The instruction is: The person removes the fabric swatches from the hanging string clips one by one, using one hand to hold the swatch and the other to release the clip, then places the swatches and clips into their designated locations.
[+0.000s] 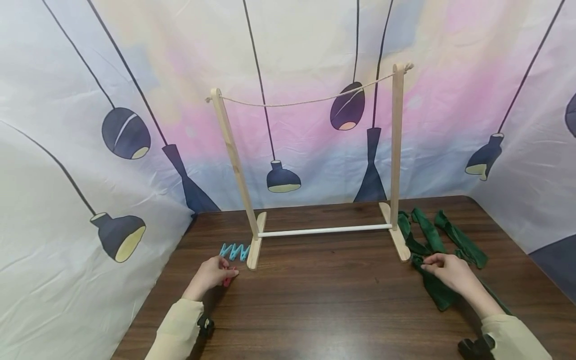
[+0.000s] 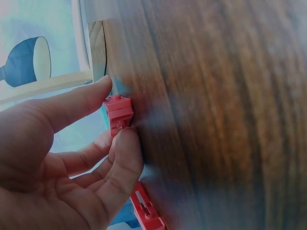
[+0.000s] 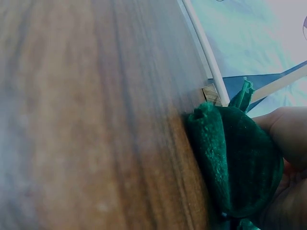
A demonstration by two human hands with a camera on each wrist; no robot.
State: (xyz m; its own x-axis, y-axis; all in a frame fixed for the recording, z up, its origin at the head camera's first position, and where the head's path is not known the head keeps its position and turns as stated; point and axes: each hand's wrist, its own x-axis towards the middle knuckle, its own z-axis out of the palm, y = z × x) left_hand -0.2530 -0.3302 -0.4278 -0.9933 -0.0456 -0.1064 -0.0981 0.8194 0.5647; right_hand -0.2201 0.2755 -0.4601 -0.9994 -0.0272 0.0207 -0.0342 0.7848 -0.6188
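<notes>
My left hand [image 1: 210, 274] is low over the left of the table, its thumb and a finger pinching a red clothespin [image 2: 119, 114]. A second red clothespin [image 2: 145, 208] lies beside it, partly behind the fingers. Just beyond, several light-blue clothespins [image 1: 234, 252] lie in a row. On the right side, my right hand [image 1: 450, 272] holds a green velvety cloth strip [image 3: 252, 163] by its near part; the strip is folded over and touches the tabletop. More green strips [image 1: 427, 230] lie behind that hand; their exact number is hard to tell.
A wooden stand [image 1: 396, 150] with two posts rises at the back. A slack string [image 1: 297, 103] joins the post tops, and a white rod [image 1: 324, 231] joins the bases. The brown table [image 1: 315, 310] meets a patterned cloth backdrop [image 1: 306, 140].
</notes>
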